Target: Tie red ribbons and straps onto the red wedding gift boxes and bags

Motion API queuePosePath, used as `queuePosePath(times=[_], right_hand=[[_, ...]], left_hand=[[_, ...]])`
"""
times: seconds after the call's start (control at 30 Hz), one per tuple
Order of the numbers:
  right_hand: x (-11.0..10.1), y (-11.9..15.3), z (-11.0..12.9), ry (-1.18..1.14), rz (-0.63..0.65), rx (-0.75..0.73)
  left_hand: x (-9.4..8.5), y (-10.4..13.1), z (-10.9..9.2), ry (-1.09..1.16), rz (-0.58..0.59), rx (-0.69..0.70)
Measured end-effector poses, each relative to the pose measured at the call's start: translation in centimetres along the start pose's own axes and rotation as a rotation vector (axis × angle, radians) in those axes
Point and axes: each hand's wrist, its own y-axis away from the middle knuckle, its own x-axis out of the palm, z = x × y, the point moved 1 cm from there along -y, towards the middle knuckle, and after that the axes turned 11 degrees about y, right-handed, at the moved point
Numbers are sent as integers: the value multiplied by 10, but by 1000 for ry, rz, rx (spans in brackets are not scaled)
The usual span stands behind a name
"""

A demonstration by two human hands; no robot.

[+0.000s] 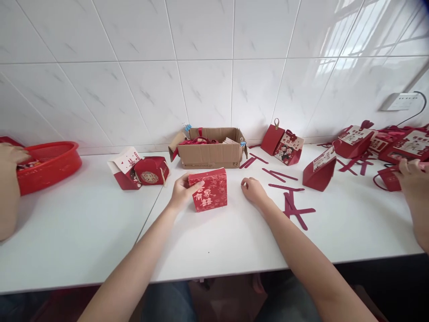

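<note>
A red printed gift box (211, 190) with pale characters stands on the white table (214, 250), tilted a little. My left hand (185, 191) grips its left side, thumb across the front and fingers behind. To the right of the box, my right hand (254, 190) rests on the table with its fingers curled in, and nothing shows in it. Several dark red ribbon strips (295, 209) lie scattered just beyond my right hand.
Behind the gift box sits an open cardboard box (209, 155) with red items inside. Finished-looking red boxes stand left (150, 171) and right (320, 169). A red plastic basin (50, 167) is far left. Other people's hands work at both edges, including a right-hand one (414, 179).
</note>
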Motion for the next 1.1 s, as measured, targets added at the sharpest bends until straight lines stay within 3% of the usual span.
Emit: queuePosePath(times=[0.13,0.2,0.27,0.37,0.47,0.73,0.83,0.97,1.1], right_hand=[[-9,8,20,-21,-43,-64],[-16,17,38,-324,-77,-205],[-23,29,56,-626,-5,-359],[-29,46,73,-690,86,-480],[-28,53,74,-696,100,-435],[-24,49,72,-804,172,-281],[-23,51,74,-803,127,-286],[-20,53,76,-831,66,-243],[-20,53,79,-691,-51,-321]], left_hand=[[15,19,-3,-5,43,76],[21,26,-2,40,77,75],[27,31,1,88,96,67],[33,37,2,158,12,119],[34,40,1,143,-37,194],[31,41,-6,107,-8,324],[30,40,-7,104,-34,288],[29,39,-10,-68,-8,221],[28,37,-14,-175,-20,225]])
